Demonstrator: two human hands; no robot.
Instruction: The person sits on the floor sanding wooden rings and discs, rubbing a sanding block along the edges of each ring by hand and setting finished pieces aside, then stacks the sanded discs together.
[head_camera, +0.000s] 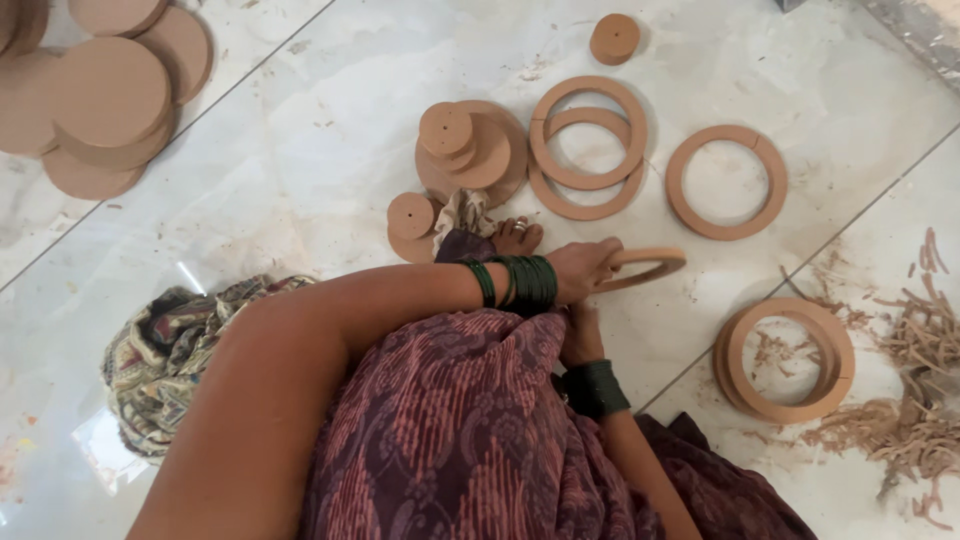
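Left hand (582, 268) grips flat brown fibreboard ring (645, 264), held on edge just above white marble floor (300, 170). Right hand (580, 335) sits below it, mostly hidden behind maroon patterned cloth (450, 430); can't tell its grip.

Far left: I see a heap of large brown fibreboard discs (100, 95).
Top: one small thick disc (614, 38).
Right: pale wood shavings (915, 350) on the floor.

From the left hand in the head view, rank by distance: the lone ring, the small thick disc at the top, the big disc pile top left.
1. Lone ring, up and right of the left hand.
2. Small thick disc, top centre.
3. Big disc pile, far top-left corner.
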